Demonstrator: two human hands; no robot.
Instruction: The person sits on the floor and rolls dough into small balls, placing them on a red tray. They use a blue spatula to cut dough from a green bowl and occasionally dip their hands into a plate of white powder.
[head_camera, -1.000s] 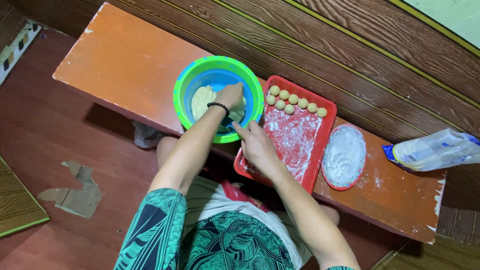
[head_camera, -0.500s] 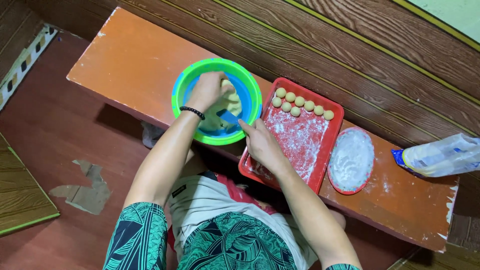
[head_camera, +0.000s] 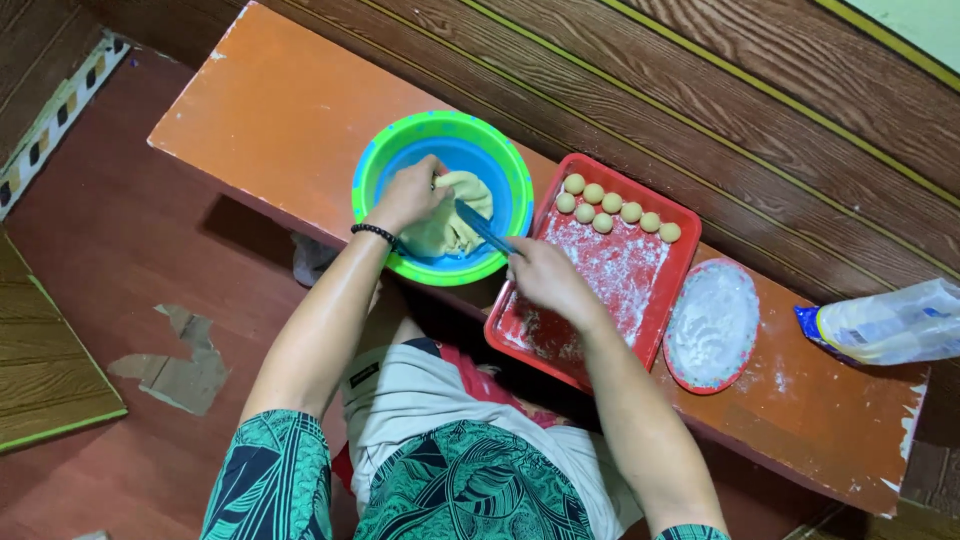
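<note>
The dough (head_camera: 452, 215) sits as a pale yellow lump in the blue bowl with the green rim (head_camera: 400, 140), which stands near the front edge of the orange surface (head_camera: 280, 110), about midway along it. The left hand (head_camera: 408, 195) is curled over the dough's left side, fingers closed down on it to pin it. The right hand (head_camera: 540, 278) is closed around the handle of a blue knife (head_camera: 484, 228), whose blade slants into the bowl and meets the dough.

To cut well here, I'd say the pinning hand should keep its fingertips tucked back from the blade line, and the knife should press straight down instead of sawing, so the piece comes away clean. The bowl's curved bottom could let the lump slide, so steady pressure from the left hand matters.

Just right of the bowl lies a red tray (head_camera: 520, 330), dusted with flour, with a double row of small dough balls (head_camera: 612, 205) along its far edge. Beside it, toward the right end, is a round red plate of flour (head_camera: 712, 325), and farther right a plastic bag (head_camera: 890, 322). Matching each cut to the size of those balls would keep them even.
</note>
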